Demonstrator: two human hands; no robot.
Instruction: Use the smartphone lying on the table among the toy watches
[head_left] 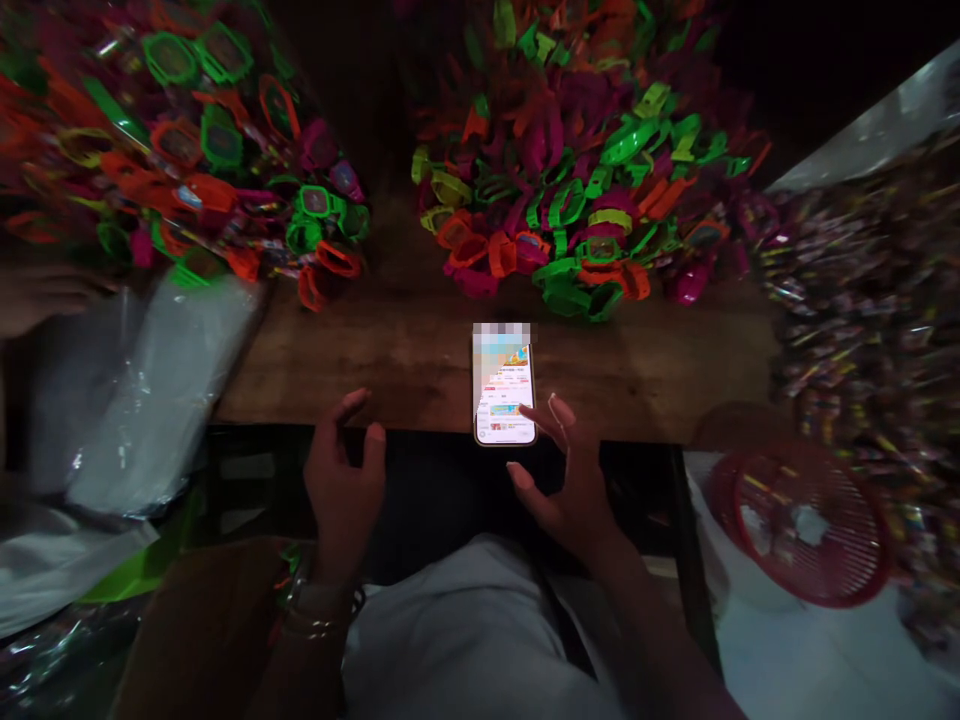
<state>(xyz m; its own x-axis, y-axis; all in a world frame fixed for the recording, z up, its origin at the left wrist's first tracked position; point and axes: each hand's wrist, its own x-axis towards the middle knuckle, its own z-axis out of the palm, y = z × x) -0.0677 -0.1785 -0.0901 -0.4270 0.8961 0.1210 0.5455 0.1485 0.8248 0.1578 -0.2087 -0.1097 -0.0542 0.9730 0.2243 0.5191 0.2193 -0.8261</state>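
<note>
A lit smartphone (504, 395) lies face up on the wooden table (360, 370), close to its front edge. My right hand (566, 470) is at the phone's lower right, fingers apart, with one fingertip over the screen; whether it touches the glass I cannot tell. To the left of the phone, my left hand (345, 470) hovers by the table edge with thumb and fingers spread and nothing between them. Beyond the phone sits a heap of bright plastic toy watches (570, 200) in green, orange, pink and yellow.
Another pile of toy watches (217, 150) covers the back left. Clear plastic bags (165, 390) lie at the left, where another person's hand (52, 300) shows. On the right are a red plastic basket (817, 520) and a mass of small wrapped pieces (870, 280).
</note>
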